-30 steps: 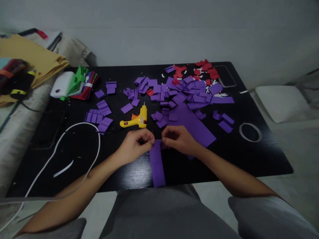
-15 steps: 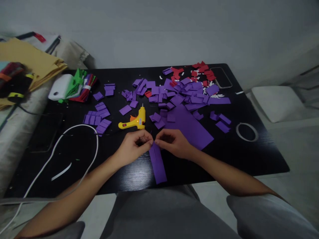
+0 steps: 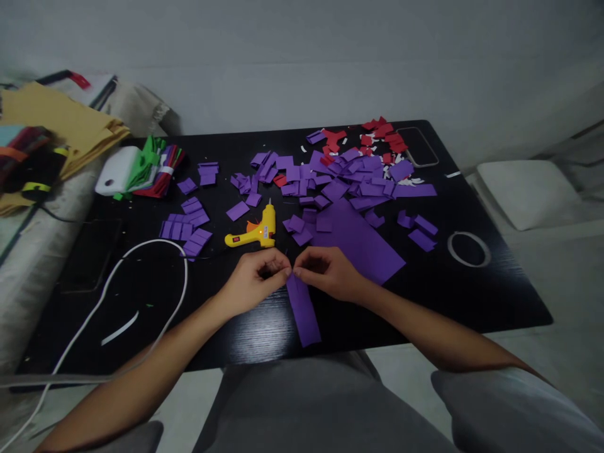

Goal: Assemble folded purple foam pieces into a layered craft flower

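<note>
A black table (image 3: 472, 296) fills the middle of the frame. Stacked yellow sheets (image 3: 70, 119) lie in the upper left, beyond its edge. Right of centre, a large purple sheet (image 3: 363, 242) lies flat on the tabletop, partly under smaller pieces. The left hand (image 3: 257, 277) and right hand (image 3: 325, 270) meet near the centre, their fingertips almost touching. On each, thumb and forefinger are pinched together on the upper end of a narrow purple strip (image 3: 304, 314), which slants down toward the table's near edge, lower centre. Just above the left hand lies a yellow glue gun (image 3: 267, 229), its nozzle pointing to the top of the frame. A pale ring (image 3: 450, 248) lies flat at the right. Folded purple pieces (image 3: 370, 173) are heaped at upper centre-right, red scraps (image 3: 389, 135) just above them, with tiny white bits (image 3: 414, 182) scattered between.
</note>
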A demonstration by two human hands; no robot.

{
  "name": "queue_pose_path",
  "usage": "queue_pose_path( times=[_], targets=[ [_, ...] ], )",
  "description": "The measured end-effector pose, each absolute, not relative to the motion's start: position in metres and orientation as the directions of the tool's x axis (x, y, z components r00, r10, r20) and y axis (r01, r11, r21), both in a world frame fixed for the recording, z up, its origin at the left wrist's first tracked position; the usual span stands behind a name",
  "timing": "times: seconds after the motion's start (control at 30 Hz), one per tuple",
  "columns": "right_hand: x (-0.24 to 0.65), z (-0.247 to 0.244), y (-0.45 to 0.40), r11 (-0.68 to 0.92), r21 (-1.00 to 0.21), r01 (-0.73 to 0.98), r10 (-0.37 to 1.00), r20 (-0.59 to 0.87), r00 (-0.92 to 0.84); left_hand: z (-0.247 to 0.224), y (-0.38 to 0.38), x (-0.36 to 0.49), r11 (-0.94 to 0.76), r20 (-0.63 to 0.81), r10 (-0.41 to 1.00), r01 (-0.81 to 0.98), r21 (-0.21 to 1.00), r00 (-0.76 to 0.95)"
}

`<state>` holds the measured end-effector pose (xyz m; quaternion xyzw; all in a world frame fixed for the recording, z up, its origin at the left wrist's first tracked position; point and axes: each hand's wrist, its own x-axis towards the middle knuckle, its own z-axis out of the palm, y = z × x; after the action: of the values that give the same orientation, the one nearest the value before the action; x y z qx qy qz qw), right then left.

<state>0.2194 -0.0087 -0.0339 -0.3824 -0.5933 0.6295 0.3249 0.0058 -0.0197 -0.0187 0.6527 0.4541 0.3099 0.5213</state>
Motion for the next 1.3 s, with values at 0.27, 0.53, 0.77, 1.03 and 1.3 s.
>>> queue_pose_path(
  times=[0.27, 0.53, 0.77, 1.03, 1.3],
  targets=[
    [0.222, -0.029, -0.007, -0.054, -0.994, 0.097, 0.879, -0.093, -0.467, -0.019, -0.018, 0.004, -0.068, -0.058, 0.907, 0.282, 0.957, 0.417],
    [0.227, -0.025, 0.001, -0.066, -0.996, 0.053, 0.913, -0.082, -0.401, -0.014, -0.013, -0.001, -0.06, -0.016, 0.952, 0.236, 0.97, 0.306],
    [0.219, -0.033, -0.008, -0.082, -0.996, 0.032, 0.89, -0.087, -0.448, -0.02, -0.019, 0.006, -0.085, -0.024, 0.929, 0.278, 0.957, 0.37],
    [0.221, -0.033, -0.007, -0.149, -0.989, 0.024, 0.836, -0.139, -0.532, -0.021, -0.019, 0.004, -0.133, -0.014, 0.897, 0.3, 0.945, 0.441],
    [0.224, -0.031, -0.003, -0.246, -0.969, -0.008, 0.797, -0.198, -0.571, -0.021, -0.019, 0.0, -0.142, -0.016, 0.899, 0.327, 0.934, 0.437]
  ],
)
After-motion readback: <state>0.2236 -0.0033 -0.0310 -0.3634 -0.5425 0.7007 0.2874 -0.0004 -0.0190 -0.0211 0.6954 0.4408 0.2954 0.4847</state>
